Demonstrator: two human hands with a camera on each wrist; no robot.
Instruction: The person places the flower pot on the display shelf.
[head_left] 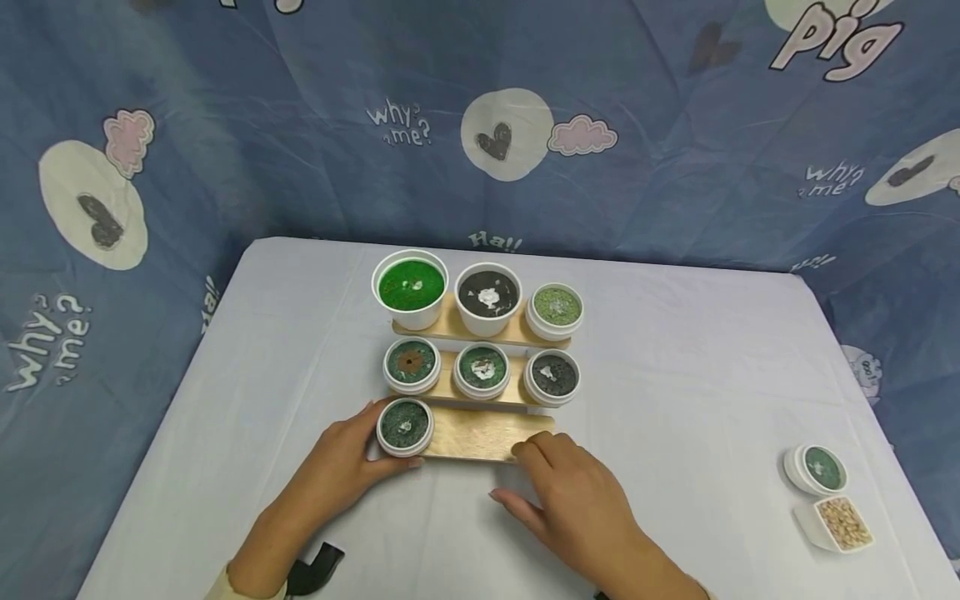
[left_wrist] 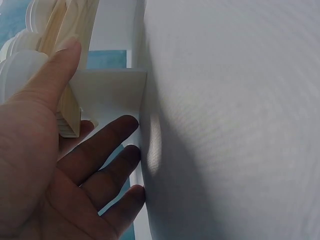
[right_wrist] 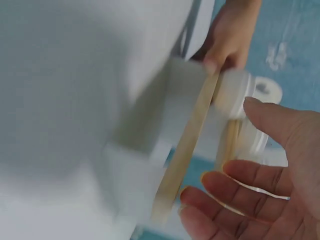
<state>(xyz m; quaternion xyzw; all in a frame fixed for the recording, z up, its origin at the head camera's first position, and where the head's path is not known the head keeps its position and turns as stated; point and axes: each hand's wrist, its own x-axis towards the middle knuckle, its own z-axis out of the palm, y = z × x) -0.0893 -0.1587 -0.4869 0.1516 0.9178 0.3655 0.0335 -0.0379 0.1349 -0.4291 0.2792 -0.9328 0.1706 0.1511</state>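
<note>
A three-tier wooden display stand holds white tubs with green and dark tops. My left hand [head_left: 337, 467] pinches the left end of its lowest wooden shelf [head_left: 480, 433], thumb on the front edge [left_wrist: 75, 100], other fingers spread below. Beside that hand a small tub with a dark green top [head_left: 405, 427] sits on the shelf. My right hand [head_left: 573, 500] is by the shelf's right end; in the right wrist view its fingers [right_wrist: 250, 175] are loosely bent, apart from the wood and holding nothing. A white support panel [left_wrist: 110, 90] stands under the shelf.
The middle tier carries three tubs [head_left: 482, 371]; the top tier carries two taller cups [head_left: 487, 321] and a small tub [head_left: 555, 311]. At the table's right lie a green-topped tub [head_left: 817, 469] and a white square dish [head_left: 817, 525] of pale grains. Blue cloth [head_left: 300, 167] hangs behind.
</note>
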